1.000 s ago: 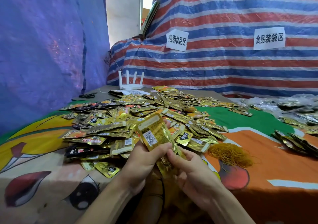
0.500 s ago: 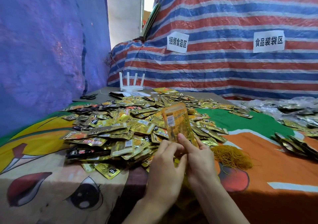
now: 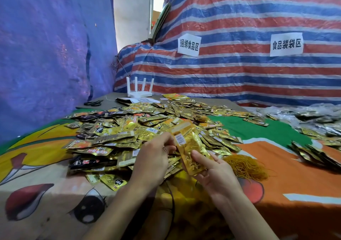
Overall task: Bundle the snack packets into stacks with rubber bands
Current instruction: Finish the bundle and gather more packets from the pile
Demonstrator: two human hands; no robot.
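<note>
A big heap of gold and black snack packets (image 3: pixel 129 134) covers the middle of the table. My right hand (image 3: pixel 215 175) holds a small stack of gold packets (image 3: pixel 190 145) above the heap's near edge, thumb lying across its front. My left hand (image 3: pixel 155 158) is at the stack's left edge with its fingers curled against it. A pile of yellow rubber bands (image 3: pixel 243 167) lies just right of my right hand.
The table wears a cartoon-print cloth (image 3: pixel 46 193). Bundled dark packets (image 3: pixel 313 153) lie at the right, more packets in clear bags (image 3: pixel 317 119) behind them. A white router (image 3: pixel 140 90) and black scissors (image 3: pixel 93 103) sit at the back left. Tarps wall the table.
The stack has been lifted out of my lap area and forward over the heap's edge. It has tilted to the left, and my left hand has shifted to its left side.
</note>
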